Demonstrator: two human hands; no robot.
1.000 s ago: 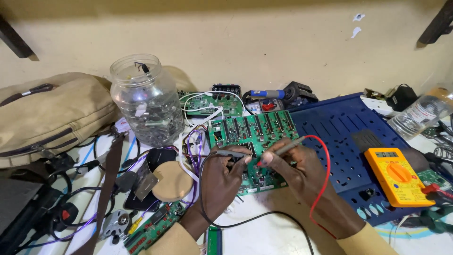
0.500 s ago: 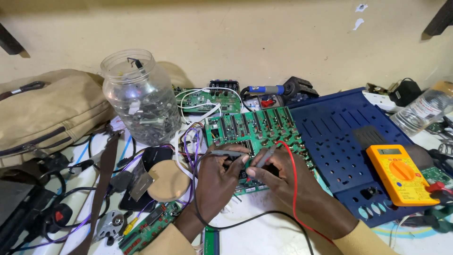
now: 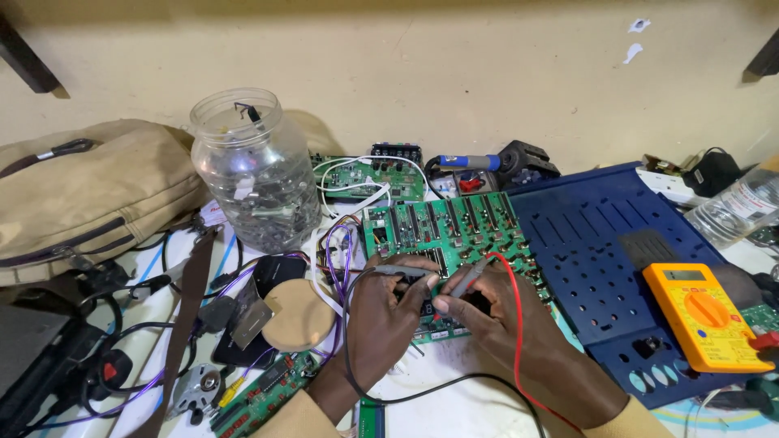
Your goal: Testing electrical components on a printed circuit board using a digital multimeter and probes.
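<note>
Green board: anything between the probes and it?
Nothing visible. The left hand and right hand each hold a grey probe whose tip comes down onto the green board; the exact contact spot is hidden by fingers.

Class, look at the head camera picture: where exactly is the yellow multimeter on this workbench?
The yellow multimeter lies at the right, on the edge of the blue perforated panel, right of the green circuit board being probed.

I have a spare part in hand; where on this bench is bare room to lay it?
Bare white tabletop shows below the green circuit board, between the wrists. The blue perforated panel is bare left of the yellow multimeter. Left of the left hand, cables crowd everything.
</note>
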